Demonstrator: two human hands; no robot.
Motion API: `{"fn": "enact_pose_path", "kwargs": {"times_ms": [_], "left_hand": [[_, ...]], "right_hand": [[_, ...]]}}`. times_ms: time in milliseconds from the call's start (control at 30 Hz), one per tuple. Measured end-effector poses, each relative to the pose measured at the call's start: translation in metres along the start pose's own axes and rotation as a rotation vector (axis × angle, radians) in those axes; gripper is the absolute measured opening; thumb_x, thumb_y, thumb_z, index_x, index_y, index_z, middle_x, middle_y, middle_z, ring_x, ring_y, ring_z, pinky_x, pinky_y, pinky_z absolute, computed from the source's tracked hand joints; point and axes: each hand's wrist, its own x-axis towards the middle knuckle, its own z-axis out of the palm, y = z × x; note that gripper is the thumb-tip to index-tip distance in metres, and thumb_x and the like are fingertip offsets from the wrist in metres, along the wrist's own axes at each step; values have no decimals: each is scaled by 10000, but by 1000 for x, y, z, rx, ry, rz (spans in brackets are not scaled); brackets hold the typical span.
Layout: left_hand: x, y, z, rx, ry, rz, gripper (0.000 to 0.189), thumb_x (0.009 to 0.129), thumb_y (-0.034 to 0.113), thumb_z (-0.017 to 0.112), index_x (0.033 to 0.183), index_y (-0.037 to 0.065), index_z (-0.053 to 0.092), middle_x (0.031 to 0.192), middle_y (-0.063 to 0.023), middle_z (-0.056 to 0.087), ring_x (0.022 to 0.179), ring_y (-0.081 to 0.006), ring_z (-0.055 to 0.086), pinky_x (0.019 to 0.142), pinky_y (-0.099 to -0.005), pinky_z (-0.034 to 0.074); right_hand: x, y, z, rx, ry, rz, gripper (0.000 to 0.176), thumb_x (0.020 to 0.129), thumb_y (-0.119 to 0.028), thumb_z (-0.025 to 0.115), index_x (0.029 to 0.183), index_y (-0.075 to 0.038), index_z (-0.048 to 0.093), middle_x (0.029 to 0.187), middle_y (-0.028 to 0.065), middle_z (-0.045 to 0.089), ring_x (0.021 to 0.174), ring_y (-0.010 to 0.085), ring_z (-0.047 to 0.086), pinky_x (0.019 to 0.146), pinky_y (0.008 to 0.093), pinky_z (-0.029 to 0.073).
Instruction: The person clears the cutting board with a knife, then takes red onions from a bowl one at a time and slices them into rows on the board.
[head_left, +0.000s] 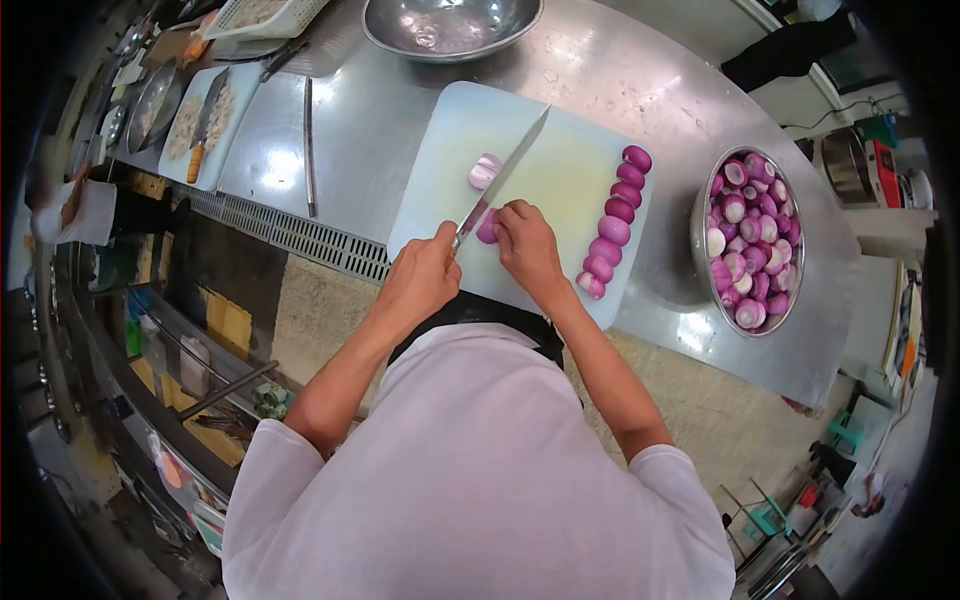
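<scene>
- A steel desk is stretching across the kitchen, curving at its right edge and carrying a pale cutting board in front of the person
- The left hand is wrapping round the handle of a long knife, the blade slanting away over the board
- The right hand is curling its fingertips against a purple onion piece on the board, right of the blade; how hard it is pressing, I cannot tell
- This piece is probably feeling light and crisp, with slick layers that could be sliding apart; holding it from above, fingertips tucked away from the edge, seems safest
- It is showing glossy purple, the hand partly hiding it
- A paler, streaked onion chunk is lying farther up, left of the blade
- A row of onions is lining the board's right side, rounded, smooth and likely to be rolling if nudged
- Beyond, a metal basin is holding many purple-and-white onions, while another steel bowl is standing past the board
</scene>
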Motion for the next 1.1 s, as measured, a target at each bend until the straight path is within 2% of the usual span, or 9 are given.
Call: {"fn": "enact_pose_path", "kwargs": {"times_ms": [67,167,267,367,567,667,900,967,1100], "left_hand": [[-2,10,-5,-16,-61,-32,231,774,-42,576,969,-28,452,717,-274,618,740,-475,621,656,-551,479],[21,-6,32,41,-42,8,226,777,-39,573,968,-36,451,701,-277,609,738,-481,619,663,-562,481],[39,-10,37,-20,12,103,227,806,-6,577,995,-28,453,682,-235,602,696,-458,608,621,-507,461],[21,18,2,-8,-74,58,222,807,-10,571,996,-24,455,681,-236,602,703,-461,609,627,-511,466],[35,-3,39,35,-16,98,224,787,-27,571,987,-45,470,696,-263,618,735,-477,624,653,-541,485],[26,23,7,20,-87,38,218,788,-27,569,983,-41,473,709,-263,623,736,-478,624,654,-544,487],[31,16,28,19,-25,112,216,784,-30,570,982,-41,483,709,-252,628,727,-473,624,650,-541,491],[25,26,9,53,-103,38,216,785,-25,571,982,-44,484,704,-258,623,722,-473,623,643,-542,490],[21,8,29,54,-104,35,212,784,-20,574,974,-43,483,693,-258,617,719,-472,623,636,-542,488]], "right_hand": [[1,1,2,-34,-11,-2,176,786,9,657,956,-36,650,935,120,624,883,335,593,757,409,503],[0,0,2,-1,21,-19,92,832,-16,599,910,-39,642,906,115,606,849,327,572,735,429,502],[-3,3,5,-6,34,-15,89,832,-23,606,906,-46,650,895,111,611,854,325,577,734,424,503],[-4,7,8,-5,77,-38,85,827,-20,615,901,-43,649,892,110,613,852,323,578,733,417,505],[-10,10,11,52,164,-44,87,801,13,626,872,-36,639,891,117,616,836,327,582,715,410,507],[-10,12,10,86,178,-66,86,792,21,630,861,-30,633,883,120,615,839,330,584,710,412,507],[-15,11,9,89,192,-60,88,784,37,632,857,-10,618,888,131,610,838,332,581,721,420,504],[-13,12,10,89,197,-68,89,782,38,633,856,-9,618,888,133,611,839,331,582,722,419,504],[-17,14,13,99,199,-54,92,781,39,634,859,-7,620,879,135,609,835,336,581,725,422,502]]}}
